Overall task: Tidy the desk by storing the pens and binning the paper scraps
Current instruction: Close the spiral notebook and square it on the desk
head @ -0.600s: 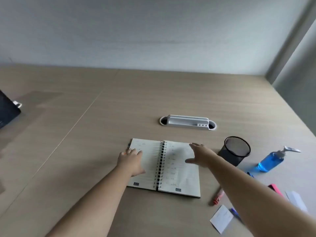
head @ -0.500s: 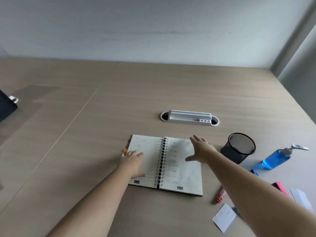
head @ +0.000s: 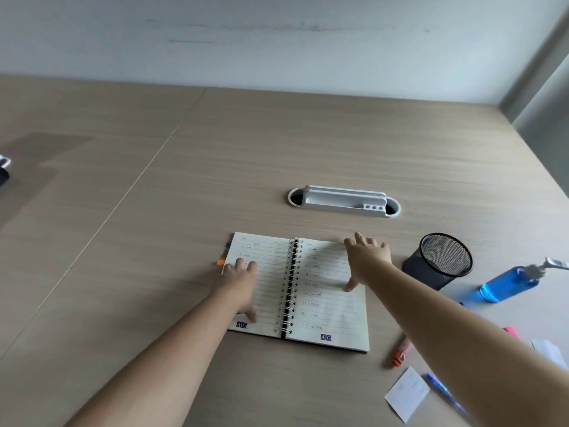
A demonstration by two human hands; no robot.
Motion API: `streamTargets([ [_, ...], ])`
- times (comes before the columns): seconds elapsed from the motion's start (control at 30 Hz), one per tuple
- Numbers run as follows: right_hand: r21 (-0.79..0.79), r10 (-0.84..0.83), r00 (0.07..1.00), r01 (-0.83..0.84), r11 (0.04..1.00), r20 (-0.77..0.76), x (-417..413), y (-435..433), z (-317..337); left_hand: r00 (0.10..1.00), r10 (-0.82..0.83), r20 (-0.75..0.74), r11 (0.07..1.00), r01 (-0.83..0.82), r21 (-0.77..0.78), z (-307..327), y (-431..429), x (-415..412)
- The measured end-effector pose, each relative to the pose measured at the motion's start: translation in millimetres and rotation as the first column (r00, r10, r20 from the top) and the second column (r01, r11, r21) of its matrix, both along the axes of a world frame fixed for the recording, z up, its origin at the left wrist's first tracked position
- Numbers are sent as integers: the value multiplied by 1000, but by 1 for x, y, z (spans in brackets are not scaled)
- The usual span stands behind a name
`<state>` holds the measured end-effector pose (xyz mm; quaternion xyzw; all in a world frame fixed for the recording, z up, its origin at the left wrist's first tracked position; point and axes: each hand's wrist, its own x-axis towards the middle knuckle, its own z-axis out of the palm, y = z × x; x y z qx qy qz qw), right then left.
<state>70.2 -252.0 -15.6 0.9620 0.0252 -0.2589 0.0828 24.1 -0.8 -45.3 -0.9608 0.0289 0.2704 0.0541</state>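
Two bare hands lie flat and open on a spiral notebook (head: 295, 288) spread across the desk (head: 277, 149), the left hand (head: 240, 285) on the left page, the right hand (head: 366, 260) at the right page's outer edge, neither gripping anything. The pens lie to the right of both hands: an orange marker (head: 401, 352) just beside the notebook's near corner, a blue pen (head: 443, 391) next to a paper scrap (head: 406, 392). A mesh pen cup (head: 438, 260) stands near the right hand.
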Motion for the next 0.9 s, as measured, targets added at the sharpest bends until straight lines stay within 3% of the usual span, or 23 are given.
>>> streamTargets([
  [0.3,119,-84,980,63,991,181,-22,-1,1,998,48,31,996,-45,-82,-2,2,-6],
  [0.4,317,-201,927,96,943,317,-38,-9,-8,996,69,61,990,-61,-128,-4,5,-13],
  [0.43,463,-301,902,134,876,310,-45,-13,-12,995,78,69,986,-67,-150,-5,6,-17],
  [0.5,747,-514,844,242,619,152,-58,-20,-18,992,104,72,975,-88,-204,-9,9,-23],
  [0.6,915,-660,742,341,217,-119,-67,-26,-26,985,172,13,944,-161,-289,-10,14,-33],
  [0.63,924,-659,703,380,35,-265,-68,-26,-25,980,200,-14,923,-193,-332,-8,14,-35],
  [0.67,888,-605,668,430,-163,-434,-67,-24,-21,971,236,-38,889,-231,-395,-2,12,-37],
  [0.7,821,-517,641,486,-299,-568,-65,-21,-16,956,287,-67,829,-283,-483,6,10,-38],
  [0.73,758,-421,630,536,-371,-652,-65,-18,-9,931,347,-118,739,-348,-576,17,6,-38],
  [0.8,722,-267,674,601,-343,-688,-65,-4,7,851,439,-287,472,-491,-732,42,-4,-35],
  [0.87,766,-148,754,611,-198,-640,-67,15,17,787,465,-405,241,-553,-798,62,-13,-30],
  [0.9,808,-129,798,585,-75,-589,-69,26,20,777,480,-407,192,-546,-816,69,-15,-28],
])
